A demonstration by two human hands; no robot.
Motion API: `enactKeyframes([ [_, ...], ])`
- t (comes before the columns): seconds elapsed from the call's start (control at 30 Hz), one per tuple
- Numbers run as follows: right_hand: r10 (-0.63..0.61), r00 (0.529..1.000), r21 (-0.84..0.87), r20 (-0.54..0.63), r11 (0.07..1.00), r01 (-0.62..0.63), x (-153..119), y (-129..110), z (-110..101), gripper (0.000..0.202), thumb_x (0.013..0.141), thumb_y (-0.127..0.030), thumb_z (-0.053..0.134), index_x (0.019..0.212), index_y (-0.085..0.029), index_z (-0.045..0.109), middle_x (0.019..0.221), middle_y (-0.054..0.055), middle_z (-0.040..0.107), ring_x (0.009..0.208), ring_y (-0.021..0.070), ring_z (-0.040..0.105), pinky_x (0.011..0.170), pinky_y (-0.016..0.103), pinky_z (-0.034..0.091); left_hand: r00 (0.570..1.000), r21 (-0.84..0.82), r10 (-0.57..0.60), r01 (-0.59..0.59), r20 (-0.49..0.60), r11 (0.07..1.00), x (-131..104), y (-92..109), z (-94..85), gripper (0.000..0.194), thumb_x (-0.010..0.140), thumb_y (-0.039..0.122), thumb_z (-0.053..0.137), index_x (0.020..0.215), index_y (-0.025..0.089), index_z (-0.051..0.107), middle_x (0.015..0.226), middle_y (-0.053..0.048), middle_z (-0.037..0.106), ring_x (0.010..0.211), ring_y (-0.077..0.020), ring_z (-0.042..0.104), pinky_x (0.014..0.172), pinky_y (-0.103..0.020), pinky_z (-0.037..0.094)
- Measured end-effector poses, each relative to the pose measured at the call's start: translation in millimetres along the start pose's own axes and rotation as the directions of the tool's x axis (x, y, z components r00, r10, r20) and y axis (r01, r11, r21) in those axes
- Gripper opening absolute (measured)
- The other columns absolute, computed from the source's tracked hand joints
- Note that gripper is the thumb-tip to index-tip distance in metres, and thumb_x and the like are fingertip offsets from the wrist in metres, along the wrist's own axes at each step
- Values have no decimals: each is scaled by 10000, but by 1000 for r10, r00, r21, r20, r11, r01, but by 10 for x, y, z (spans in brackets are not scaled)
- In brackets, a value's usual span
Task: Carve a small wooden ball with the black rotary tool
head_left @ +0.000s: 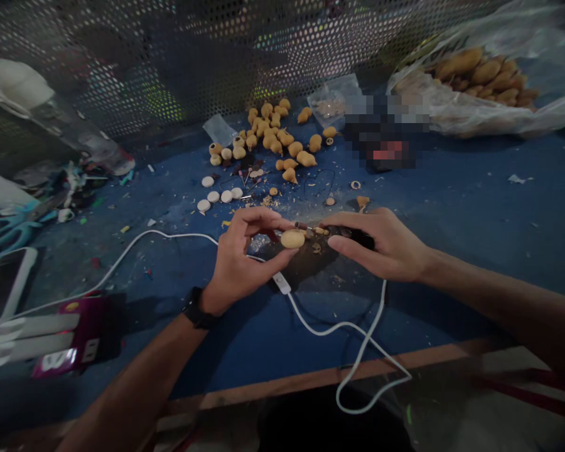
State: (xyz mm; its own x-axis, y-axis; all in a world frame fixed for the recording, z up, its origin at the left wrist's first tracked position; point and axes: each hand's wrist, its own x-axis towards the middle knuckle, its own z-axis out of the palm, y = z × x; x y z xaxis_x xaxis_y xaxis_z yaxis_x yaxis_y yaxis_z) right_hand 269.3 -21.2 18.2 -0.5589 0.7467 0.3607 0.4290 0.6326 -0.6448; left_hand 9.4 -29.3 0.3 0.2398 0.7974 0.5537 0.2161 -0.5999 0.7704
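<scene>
My left hand (245, 251), with a dark watch on its wrist, pinches a small tan gourd (292, 239) between thumb and fingertips. In my right hand (379, 245) is a black rotary tool (353, 236), its body mostly covered by my fingers. A brown cylindrical bit (301, 225) at its tip points left and sits close to the gourd; whether they touch I cannot tell. From the tool a white cable (379, 314) hangs past the table edge, and an inline switch (281, 282) lies on the cable under my left hand.
Several small gourds (268, 132) lie in a heap at the back, near white discs (213, 197) and shavings. A plastic bag of gourds (484, 75) stands back right. Left are teal scissors (9, 229), a phone (7, 282) and a purple box (80, 333) with plugs. A perforated panel (193, 63) stands behind.
</scene>
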Motion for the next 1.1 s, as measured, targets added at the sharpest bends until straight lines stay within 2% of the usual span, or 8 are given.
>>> enactKeyframes([
  [0.17,7,1000,-115,9,993,-6,0,58,-7,322,1048,-464,540,1073,-191,709,654,-18,664,517,126,549,563,258,390,997,22,-14,12,80,1000,58,-57,-61,523,806,297,905,1188,229,555,1017,-49,818,925,-192,812,764,-290,664],
  [0.27,6,1000,-235,11,972,-3,-15,95,9,325,1038,-498,555,1046,-200,685,624,-23,639,510,137,541,563,265,361,996,11,-9,8,91,1000,61,-56,-50,497,814,269,890,1189,226,567,1024,-49,814,937,-192,818,791,-289,679],
  [0.4,-56,996,-380,-74,925,24,-47,172,35,373,1061,-535,506,1099,-200,666,694,23,694,565,182,601,587,301,355,996,52,37,-42,80,998,6,-43,-31,472,813,216,862,1198,231,589,1069,-51,805,971,-201,828,862,-307,695],
  [0.5,-107,991,-452,-78,890,61,-52,217,25,422,1080,-585,466,1101,-216,670,786,54,751,627,198,648,610,313,392,988,159,88,-107,127,981,-54,-47,-47,484,831,182,837,1251,249,605,1130,-62,815,1015,-215,829,892,-316,695],
  [0.73,-259,963,-524,-75,832,183,-41,269,0,406,1109,-550,463,1159,-208,677,948,79,809,701,194,715,634,306,456,975,248,191,-213,109,945,-110,-58,-66,489,835,190,859,1268,246,639,1150,-60,831,1032,-216,829,908,-311,686],
  [0.83,-308,951,-549,-43,802,235,-47,298,9,416,1124,-530,436,1184,-195,676,966,79,815,703,193,723,620,303,444,988,311,116,-142,104,940,-99,-18,-69,382,864,203,825,1212,228,671,1138,-55,835,1043,-207,823,940,-315,674],
  [0.93,-337,941,-550,-10,788,276,-53,313,6,410,1121,-512,442,1168,-184,683,906,73,808,652,189,701,584,308,403,982,320,16,-76,187,944,-73,36,-83,280,876,175,799,1144,212,724,1140,-72,838,1064,-207,817,980,-324,660],
  [1.1,-352,936,-535,16,788,306,-57,308,-1,383,1106,-487,470,1118,-173,691,776,54,771,583,186,657,556,325,363,983,238,73,-113,169,965,-47,57,-67,333,849,123,811,1147,213,695,1110,-65,841,1002,-184,822,963,-326,661],
])
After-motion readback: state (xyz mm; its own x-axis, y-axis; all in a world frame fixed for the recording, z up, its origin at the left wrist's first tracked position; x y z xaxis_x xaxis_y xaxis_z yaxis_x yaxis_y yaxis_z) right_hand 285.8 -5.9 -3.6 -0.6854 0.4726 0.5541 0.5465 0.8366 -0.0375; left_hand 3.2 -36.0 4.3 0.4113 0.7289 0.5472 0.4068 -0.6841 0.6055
